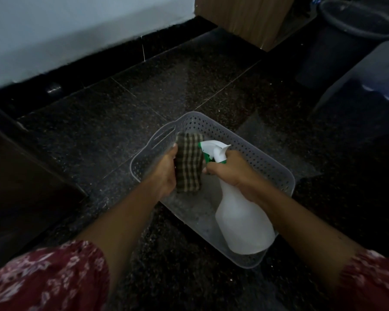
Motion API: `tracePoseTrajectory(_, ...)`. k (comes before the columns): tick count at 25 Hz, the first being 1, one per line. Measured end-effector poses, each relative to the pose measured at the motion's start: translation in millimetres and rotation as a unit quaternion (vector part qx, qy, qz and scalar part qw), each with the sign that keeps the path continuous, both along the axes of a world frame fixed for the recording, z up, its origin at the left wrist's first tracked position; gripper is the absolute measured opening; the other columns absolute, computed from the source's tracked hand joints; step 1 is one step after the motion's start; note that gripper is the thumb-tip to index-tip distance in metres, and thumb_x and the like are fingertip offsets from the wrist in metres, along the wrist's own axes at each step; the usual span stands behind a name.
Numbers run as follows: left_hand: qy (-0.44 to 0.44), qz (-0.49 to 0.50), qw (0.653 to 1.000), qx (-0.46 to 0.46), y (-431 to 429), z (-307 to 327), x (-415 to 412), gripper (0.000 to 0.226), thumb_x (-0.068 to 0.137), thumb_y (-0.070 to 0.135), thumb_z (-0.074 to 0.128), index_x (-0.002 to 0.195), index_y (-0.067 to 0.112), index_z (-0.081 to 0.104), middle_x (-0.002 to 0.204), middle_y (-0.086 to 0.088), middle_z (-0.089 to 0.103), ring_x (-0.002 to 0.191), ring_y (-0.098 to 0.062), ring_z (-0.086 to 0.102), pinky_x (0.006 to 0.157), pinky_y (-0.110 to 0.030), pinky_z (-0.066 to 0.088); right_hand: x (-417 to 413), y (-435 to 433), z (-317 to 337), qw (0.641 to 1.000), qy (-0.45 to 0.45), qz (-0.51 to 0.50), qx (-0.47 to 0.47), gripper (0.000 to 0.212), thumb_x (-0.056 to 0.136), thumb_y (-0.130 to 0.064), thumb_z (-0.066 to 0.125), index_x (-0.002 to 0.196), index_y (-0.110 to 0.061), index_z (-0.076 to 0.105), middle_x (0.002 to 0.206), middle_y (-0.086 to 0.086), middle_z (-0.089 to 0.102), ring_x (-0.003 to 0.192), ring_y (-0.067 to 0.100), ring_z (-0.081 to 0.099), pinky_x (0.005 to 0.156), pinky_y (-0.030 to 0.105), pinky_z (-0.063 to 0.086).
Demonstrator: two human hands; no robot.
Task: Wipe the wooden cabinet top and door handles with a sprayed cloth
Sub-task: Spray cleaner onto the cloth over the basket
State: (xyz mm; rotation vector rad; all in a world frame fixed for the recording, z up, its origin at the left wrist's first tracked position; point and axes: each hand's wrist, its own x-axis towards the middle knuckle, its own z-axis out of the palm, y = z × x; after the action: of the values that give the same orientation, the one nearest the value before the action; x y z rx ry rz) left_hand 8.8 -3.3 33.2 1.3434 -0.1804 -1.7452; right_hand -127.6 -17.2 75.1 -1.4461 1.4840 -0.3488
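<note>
Wetting the cloth before wiping. The left hand [166, 173] is closed on a folded checked cloth [188, 163], held upright with its face turned toward the right hand [229, 173]. The right hand is wrapped around the neck of a white spray bottle [243, 223], a finger on the green trigger, with the nozzle almost touching the cloth. Both hands are above a grey perforated basket [213, 131] that stands on the dark speckled floor [126, 113]. A wooden cabinet [240, 14], probably the surface to be wiped, stands well beyond the hands, up and to the right; a dark bin [346, 41] is farther right.

Likely faults from here: with the nozzle so close, spray may soak one patch and leave the rest dry, streaking the wood. Spray that misses the narrow folded face would fall through the basket's holes onto the polished floor, making it slippery. Too many pulls would leave the cloth dripping, which wood tolerates poorly. The dim light makes it hard to judge how wet the cloth is.
</note>
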Motion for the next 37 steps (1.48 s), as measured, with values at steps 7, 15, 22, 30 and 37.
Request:
tracePoseTrajectory(7, 0.004, 0.016, 1.000, 0.001, -2.1, 2.0, 1.5, 0.059, 0.097, 0.048, 0.028, 0.128, 0.006, 0.055, 0.136, -0.015, 0.055, 0.123, -0.027, 0.054, 0.094, -0.039, 0.042, -7.4, 4.0, 1.9, 0.997, -0.070, 0.011, 0.008, 0.051, 0.075, 0.007, 0.052, 0.110, -0.031, 0.055, 0.108, 0.000, 0.059, 0.105, 0.022, 0.059, 0.071, 0.018, 0.048)
tracePoseTrajectory(15, 0.011, 0.031, 0.999, 0.003, -4.5, 7.0, -5.2, 0.058, 0.098, 0.047, 0.028, 0.132, 0.006, 0.051, 0.137, -0.015, 0.054, 0.118, -0.027, 0.056, 0.081, -0.040, 0.048, -13.5, 7.1, 5.9, 0.998, 0.016, 0.009, 0.053, 0.045, 0.076, -0.003, 0.057, 0.120, -0.011, 0.055, 0.097, 0.005, 0.062, 0.076, 0.013, 0.054, 0.058, 0.021, 0.038)
tracePoseTrajectory(22, 0.017, 0.090, 0.996, -0.003, -9.2, 5.1, -2.2, 0.054, 0.098, 0.041, 0.033, 0.137, 0.007, 0.046, 0.141, -0.015, 0.051, 0.127, -0.029, 0.051, 0.088, -0.041, 0.044, -9.7, 5.0, -1.3, 0.991, 0.087, 0.057, 0.080, 0.063, 0.063, -0.009, 0.064, 0.125, -0.009, 0.053, 0.111, 0.020, 0.064, 0.099, 0.033, 0.061, 0.084, 0.039, 0.052)
tracePoseTrajectory(30, 0.018, 0.094, 0.995, -0.006, -10.3, 6.9, -3.7, 0.051, 0.099, 0.039, 0.032, 0.135, 0.005, 0.047, 0.141, -0.014, 0.050, 0.127, -0.029, 0.050, 0.087, -0.041, 0.044, -5.6, -1.3, 8.5, 0.993, 0.096, 0.019, 0.069, 0.046, 0.070, -0.005, 0.062, 0.115, -0.004, 0.059, 0.104, 0.015, 0.064, 0.089, 0.026, 0.058, 0.057, 0.024, 0.040)
tracePoseTrajectory(37, 0.008, 0.066, 0.998, -0.010, -7.0, 9.8, -5.1, 0.048, 0.099, 0.037, 0.033, 0.131, 0.007, 0.051, 0.136, -0.014, 0.055, 0.110, -0.025, 0.057, 0.078, -0.038, 0.048, -2.7, -10.7, 12.3, 0.998, 0.057, -0.021, 0.029, 0.050, 0.068, -0.008, 0.062, 0.118, -0.005, 0.058, 0.107, 0.016, 0.066, 0.094, 0.027, 0.061, 0.076, 0.033, 0.049)
